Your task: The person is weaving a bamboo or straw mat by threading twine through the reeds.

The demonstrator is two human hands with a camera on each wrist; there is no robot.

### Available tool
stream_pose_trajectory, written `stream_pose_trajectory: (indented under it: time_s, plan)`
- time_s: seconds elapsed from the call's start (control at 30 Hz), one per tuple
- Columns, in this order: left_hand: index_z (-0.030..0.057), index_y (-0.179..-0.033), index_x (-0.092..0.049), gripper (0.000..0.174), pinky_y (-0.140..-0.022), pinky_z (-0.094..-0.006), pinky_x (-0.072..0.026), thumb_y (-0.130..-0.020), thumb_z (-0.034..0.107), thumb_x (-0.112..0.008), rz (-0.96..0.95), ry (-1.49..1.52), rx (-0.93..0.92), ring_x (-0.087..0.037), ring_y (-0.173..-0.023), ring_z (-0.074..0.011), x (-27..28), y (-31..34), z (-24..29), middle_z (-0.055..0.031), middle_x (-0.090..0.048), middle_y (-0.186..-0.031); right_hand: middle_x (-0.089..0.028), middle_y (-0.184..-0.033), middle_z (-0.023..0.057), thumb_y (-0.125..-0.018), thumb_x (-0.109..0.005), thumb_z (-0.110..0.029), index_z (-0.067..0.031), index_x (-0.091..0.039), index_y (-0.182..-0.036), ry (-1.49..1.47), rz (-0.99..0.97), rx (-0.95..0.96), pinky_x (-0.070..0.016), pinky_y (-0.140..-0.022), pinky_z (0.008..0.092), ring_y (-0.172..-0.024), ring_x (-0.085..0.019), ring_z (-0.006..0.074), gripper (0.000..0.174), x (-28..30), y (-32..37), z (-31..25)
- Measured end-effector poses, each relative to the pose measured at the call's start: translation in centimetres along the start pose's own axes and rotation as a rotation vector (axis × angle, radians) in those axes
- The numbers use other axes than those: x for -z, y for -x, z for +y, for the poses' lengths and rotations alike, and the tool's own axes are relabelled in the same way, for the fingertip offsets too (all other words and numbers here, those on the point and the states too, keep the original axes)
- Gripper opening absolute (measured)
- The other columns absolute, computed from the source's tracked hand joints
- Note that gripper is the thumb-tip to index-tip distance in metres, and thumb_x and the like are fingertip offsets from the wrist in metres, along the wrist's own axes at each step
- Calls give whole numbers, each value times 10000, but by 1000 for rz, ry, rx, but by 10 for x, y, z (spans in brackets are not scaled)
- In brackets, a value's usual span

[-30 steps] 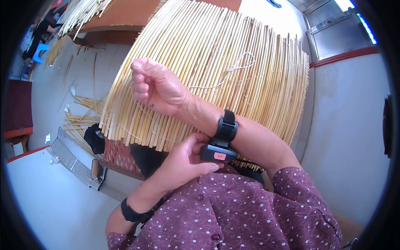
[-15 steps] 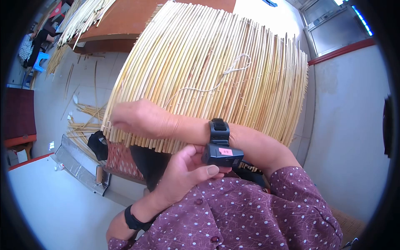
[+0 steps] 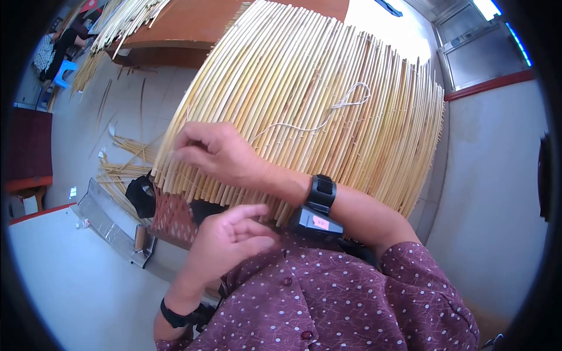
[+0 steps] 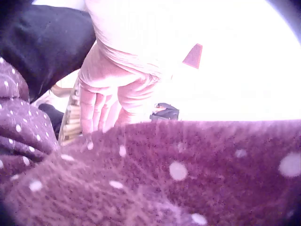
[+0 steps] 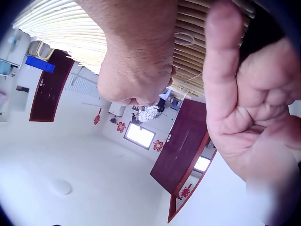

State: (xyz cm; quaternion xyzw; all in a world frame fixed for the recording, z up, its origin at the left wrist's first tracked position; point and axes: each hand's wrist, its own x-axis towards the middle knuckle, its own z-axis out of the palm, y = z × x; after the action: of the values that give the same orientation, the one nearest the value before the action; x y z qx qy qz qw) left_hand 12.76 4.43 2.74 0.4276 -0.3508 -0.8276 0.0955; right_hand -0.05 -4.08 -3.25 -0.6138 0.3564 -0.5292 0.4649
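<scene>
A large mat of thin reed-like sticks (image 3: pixel 316 76) bound with cord slopes away in front of me. On top of it lies a loose white cord (image 3: pixel 307 128) with a loop at one end. My right hand (image 3: pixel 215 153) is over the mat's near left part, fingers loosely bent, nothing in them. A black strap and a small black box (image 3: pixel 316 223) with a pink label sit on that wrist. Close beside the box, slightly apart from it, my left hand (image 3: pixel 231 237) is half curled and empty. The right wrist view shows the left palm and a straight finger (image 5: pixel 221 61).
Loose sticks (image 3: pixel 126 167) lie on the floor at left. Beyond stands a brown table (image 3: pixel 193 29) with more sticks. A white surface (image 3: pixel 52 263) with a silver sheet (image 3: pixel 108 216) is at lower left. A person (image 3: pixel 50 52) sits far off near a blue stool (image 3: pixel 63 73).
My left hand has let go of the box on the right wrist and moved left. My right hand turned over from palm-up, dipped toward the mat's near edge, then rose a little.
</scene>
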Motion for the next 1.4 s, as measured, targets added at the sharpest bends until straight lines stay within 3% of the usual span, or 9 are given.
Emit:
stream_pose_trajectory:
  time_s: [0.13,0.27,0.33,0.4,0.67,0.8,0.9,1.23,1.4]
  plan:
    - [-79,-1193,-575,357,-693,-217,-540,-847,-41,-655,182,-300,-209,-684,-808,-119,18,13,-1,-99,-705,-894,-582,-687,2,-914,-637,-102,-15,-630,-907,-193,-7,-169,-424,-474,201,-549,-535,36,88,1,0,-2]
    - [-53,-1043,-614,139,-617,-202,-514,-920,-1,-574,764,-288,-604,-653,-645,-119,40,9,0,-68,-659,-739,-561,-682,-3,-932,-607,-75,-24,-604,-902,-433,6,-294,-426,-467,193,-534,-536,54,59,12,-1,-4]
    - [-48,-1021,-627,119,-649,-205,-514,-917,-10,-586,897,-298,-660,-641,-685,-110,62,8,-2,-63,-646,-805,-561,-663,-9,-933,-609,-96,-38,-617,-908,-446,6,-295,-421,-463,185,-530,-532,46,63,13,-1,-6]
    - [-50,-1003,-635,112,-684,-200,-501,-897,-38,-603,1047,-613,-955,-618,-734,-96,84,2,-4,-53,-616,-898,-561,-644,-16,-934,-611,-116,-52,-630,-915,-447,23,-304,-415,-460,177,-527,-529,38,70,14,0,-6]
    - [35,-945,-686,274,-697,-312,-478,-693,-63,-730,1004,-1065,-946,-592,-812,-212,89,-9,9,-70,-595,-903,-562,-673,-31,-942,-621,-139,-40,-635,-920,-311,-56,-333,-417,-481,182,-545,-520,25,102,12,2,-12]
    - [73,-902,-691,295,-710,-334,-456,-635,-29,-763,1005,-1195,-969,-583,-816,-222,93,-10,12,-34,-609,-913,-610,-769,51,-885,-659,-99,-9,-641,-923,69,-112,-244,-501,-625,278,-704,-621,144,100,0,2,-12]
    - [80,-891,-691,286,-708,-329,-445,-634,-16,-770,999,-1052,-942,-580,-811,-215,96,-13,7,-27,-612,-916,-609,-783,113,-862,-660,-75,-25,-641,-919,270,-114,-101,-504,-664,320,-738,-638,246,78,-6,0,-11]
    - [-2,-848,-640,159,-668,-257,-444,-731,-90,-702,942,-1018,-1031,-556,-804,-173,94,-20,0,-64,-567,-927,-600,-743,93,-778,-670,-40,-60,-643,-879,460,-87,56,-496,-567,356,-643,-619,288,106,-19,2,-4]
    - [-24,-842,-616,82,-695,-224,-427,-795,-87,-641,883,-640,-952,-527,-812,-117,86,-21,2,-52,-541,-913,-613,-719,71,-737,-666,-10,-68,-672,-865,580,-170,95,-492,-544,343,-616,-625,260,141,-17,0,-4]
